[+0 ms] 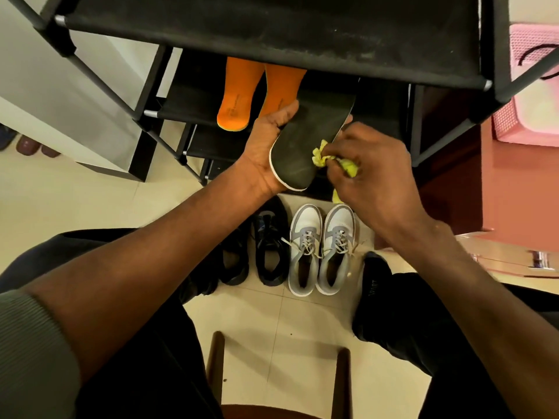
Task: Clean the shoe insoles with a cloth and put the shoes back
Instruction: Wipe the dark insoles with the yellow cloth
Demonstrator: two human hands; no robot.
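Cream tile floor (pixel 90 204) | black shoe rack (pixel 272 28) | pink basket (pixel 535 86)

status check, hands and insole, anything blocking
Left hand holds dark grey white-edged insole from beneath. Right hand pinches crumpled yellow cloth against its edge. Nothing blocking; orange insoles lie on the shelf behind.

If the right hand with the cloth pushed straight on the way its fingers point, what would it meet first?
Most likely the dark insole held by the left hand: the right hand pinches the yellow cloth at the insole's edge. Depth is uncertain.
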